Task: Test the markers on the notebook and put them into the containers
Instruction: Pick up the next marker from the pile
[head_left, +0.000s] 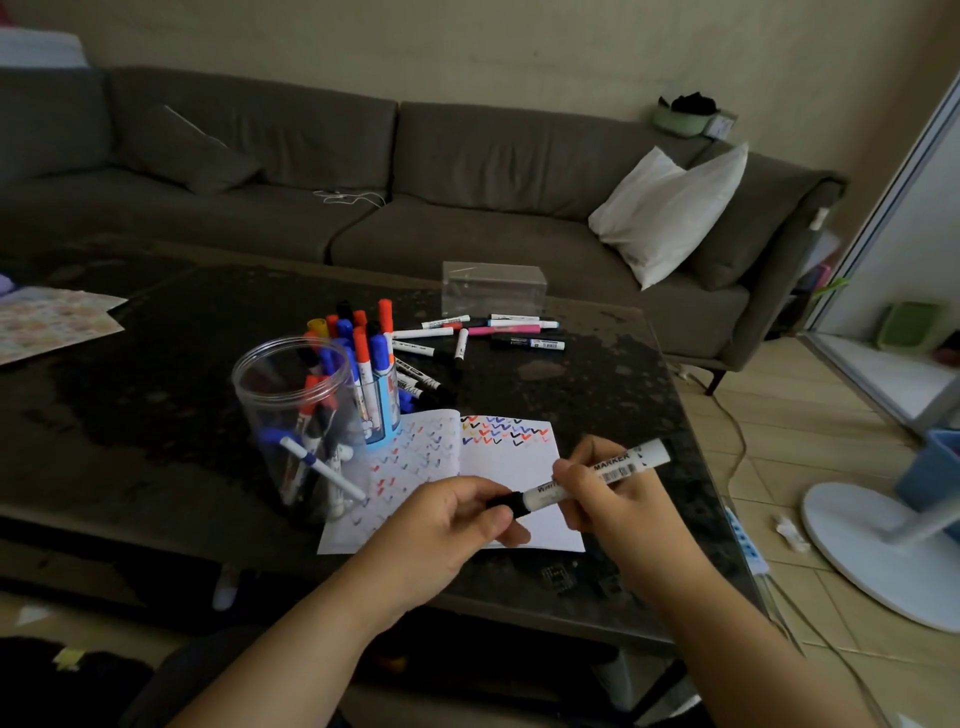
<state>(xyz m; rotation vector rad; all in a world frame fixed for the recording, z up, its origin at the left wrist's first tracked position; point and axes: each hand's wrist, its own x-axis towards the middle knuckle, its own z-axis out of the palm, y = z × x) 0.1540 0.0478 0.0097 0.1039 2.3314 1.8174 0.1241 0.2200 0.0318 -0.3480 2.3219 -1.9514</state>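
Head view: marker (597, 475) gripped between both hands, seemingly capped

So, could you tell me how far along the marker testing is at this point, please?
Well under way. Done: the notebook carries rows of coloured ticks, and the clear jar and blue cup already hold many markers. In hand: the left hand grips the black cap end of a marker that the right hand holds. Left: loose markers lie near the clear box.
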